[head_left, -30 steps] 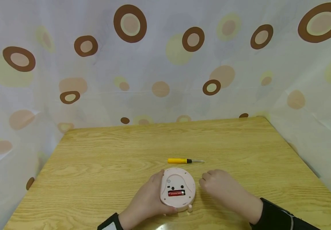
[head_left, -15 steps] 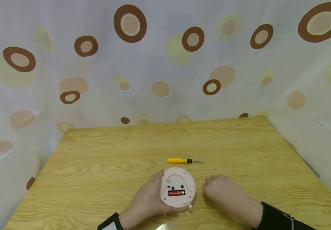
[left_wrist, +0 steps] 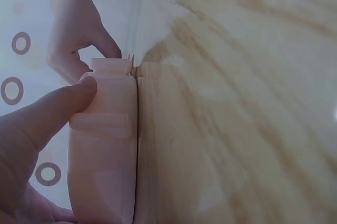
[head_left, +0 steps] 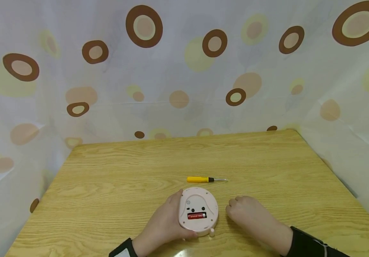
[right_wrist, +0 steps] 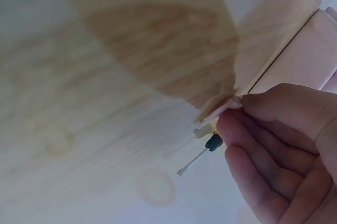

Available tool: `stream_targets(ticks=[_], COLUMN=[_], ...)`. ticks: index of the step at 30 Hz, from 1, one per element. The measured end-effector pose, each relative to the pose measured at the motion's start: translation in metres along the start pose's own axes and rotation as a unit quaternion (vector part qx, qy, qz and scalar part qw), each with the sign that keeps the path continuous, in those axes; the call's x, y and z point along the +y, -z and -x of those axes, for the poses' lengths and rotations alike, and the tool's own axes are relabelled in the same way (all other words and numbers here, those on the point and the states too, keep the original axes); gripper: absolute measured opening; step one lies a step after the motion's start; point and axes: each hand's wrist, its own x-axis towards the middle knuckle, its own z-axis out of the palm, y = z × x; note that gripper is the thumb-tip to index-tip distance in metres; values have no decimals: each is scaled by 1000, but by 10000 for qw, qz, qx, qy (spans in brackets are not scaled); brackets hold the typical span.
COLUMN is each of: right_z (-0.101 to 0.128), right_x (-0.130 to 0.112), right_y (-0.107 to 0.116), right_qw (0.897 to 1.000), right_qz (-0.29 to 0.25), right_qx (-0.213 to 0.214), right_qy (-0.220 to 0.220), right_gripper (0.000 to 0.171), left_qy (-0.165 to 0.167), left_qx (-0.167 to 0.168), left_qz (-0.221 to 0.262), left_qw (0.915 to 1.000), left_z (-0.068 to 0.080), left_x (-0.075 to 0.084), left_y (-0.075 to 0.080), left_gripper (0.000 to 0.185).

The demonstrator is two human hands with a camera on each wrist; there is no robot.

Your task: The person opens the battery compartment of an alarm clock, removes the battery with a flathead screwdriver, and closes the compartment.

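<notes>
A round pale pink clock (head_left: 198,225) lies back side up on the table, its speaker holes and two dark knobs showing. One red battery (head_left: 196,215) sits in its open compartment. My left hand (head_left: 166,219) grips the clock's left side, and in the left wrist view the thumb (left_wrist: 79,93) presses on its edge. Just right of the clock is my right hand (head_left: 246,213). The right wrist view shows it pinching a small flat pale pink piece (right_wrist: 220,110), like a battery cover, between thumb and forefinger.
Behind the clock lies a screwdriver (head_left: 198,179) with a yellow handle, its tip pointing right. The wood-grain table (head_left: 123,167) meets a patterned curtain (head_left: 178,71) at the back and sides.
My right hand has shifted slightly right and toward me, away from the clock, then stayed there. The left hand, clock and screwdriver have not moved.
</notes>
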Motion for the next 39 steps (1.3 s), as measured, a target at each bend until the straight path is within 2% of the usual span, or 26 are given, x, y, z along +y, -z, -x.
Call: stream_targets(ticks=[17, 24, 30, 39], right_z=[-1, -4, -9, -26], right_x=[-2, -3, -1, 6], right_y=[-1, 1, 3, 14], right_qw=[9991, 9989, 9982, 9966], right_qz=[-228, -174, -405, -587], right_qx=[-260, -235, -284, -511], right_qy=[-232, -355, -328, -261], right_gripper=[22, 28, 32, 30], left_qy=[114, 234, 333, 247], left_qx=[-40, -145, -216, -161], left_qz=[45, 93, 141, 194], left_qw=[9999, 9996, 9991, 9994], left_z=[-1, -2, -3, -3], left_x=[1, 4, 5, 4], left_y=[1, 3, 6, 5], left_gripper=[130, 133, 133, 132])
